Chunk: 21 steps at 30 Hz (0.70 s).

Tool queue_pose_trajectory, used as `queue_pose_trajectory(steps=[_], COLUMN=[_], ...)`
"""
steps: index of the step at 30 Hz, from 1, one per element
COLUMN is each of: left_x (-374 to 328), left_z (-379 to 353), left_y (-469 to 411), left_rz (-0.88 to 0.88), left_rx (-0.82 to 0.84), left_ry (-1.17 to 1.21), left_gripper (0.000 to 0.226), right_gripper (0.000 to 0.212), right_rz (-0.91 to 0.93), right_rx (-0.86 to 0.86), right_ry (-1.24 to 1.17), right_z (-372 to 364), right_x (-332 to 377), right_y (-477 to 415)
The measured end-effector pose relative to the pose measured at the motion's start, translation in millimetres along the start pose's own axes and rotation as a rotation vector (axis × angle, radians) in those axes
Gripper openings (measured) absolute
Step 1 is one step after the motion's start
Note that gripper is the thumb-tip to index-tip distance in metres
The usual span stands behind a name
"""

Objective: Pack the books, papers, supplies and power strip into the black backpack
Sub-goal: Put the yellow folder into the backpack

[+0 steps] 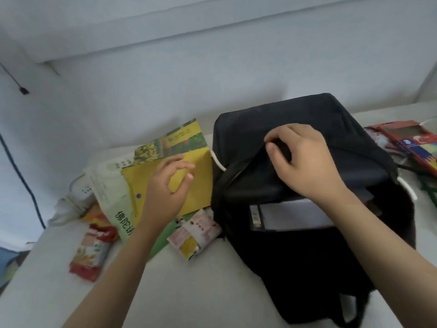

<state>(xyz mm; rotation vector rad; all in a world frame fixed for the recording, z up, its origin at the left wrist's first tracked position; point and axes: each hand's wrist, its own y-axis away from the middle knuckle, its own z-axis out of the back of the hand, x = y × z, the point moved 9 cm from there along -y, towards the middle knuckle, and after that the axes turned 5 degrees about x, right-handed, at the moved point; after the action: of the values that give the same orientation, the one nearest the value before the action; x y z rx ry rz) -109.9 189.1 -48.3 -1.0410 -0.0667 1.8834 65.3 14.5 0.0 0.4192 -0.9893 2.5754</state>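
1. The white power strip (81, 187) lies at the far left of the surface (189, 292).
2. My left fingers (181, 160) curl loosely over the yellow envelope (201, 185); I can't tell whether they grip it.
3. My right fingers (277, 133) pinch the flap of the open black backpack (295, 252), right of centre.

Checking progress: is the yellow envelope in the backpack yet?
No, the yellow envelope lies outside the black backpack, under the left hand.

Both bare forearms reach forward. The left grip (169, 185) has its fingers loosely curved, thumb apart, seemingly holding nothing. The right grip (305, 157), knuckles up, pinches a fold of the backpack (295, 268).
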Motion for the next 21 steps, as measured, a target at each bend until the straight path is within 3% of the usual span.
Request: queue_pose_trajectory(steps=[7, 12, 16, 21], left_x=[84, 106, 101, 63], left_z=[52, 54, 69, 95], left_y=[-18, -31, -41, -57], left_rz=[0.182, 0.263, 0.256, 0.153], left_rx=[0.167, 0.329, 0.253, 0.172], left_ry=[-0.19, -0.208, -0.101, -0.055], left_gripper=[0.014, 0.021, 0.028, 0.031], right_gripper=[0.03, 0.031, 0.028, 0.022], right_rz=[0.184, 0.011, 0.0, -0.052], right_rx=[0.364, 0.656, 0.556, 0.339], right_ry=[0.0, 0.111, 0.078, -0.195], right_z=[-107, -165, -160, -133], right_x=[62, 50, 52, 50], right_y=[-45, -49, -55, -58])
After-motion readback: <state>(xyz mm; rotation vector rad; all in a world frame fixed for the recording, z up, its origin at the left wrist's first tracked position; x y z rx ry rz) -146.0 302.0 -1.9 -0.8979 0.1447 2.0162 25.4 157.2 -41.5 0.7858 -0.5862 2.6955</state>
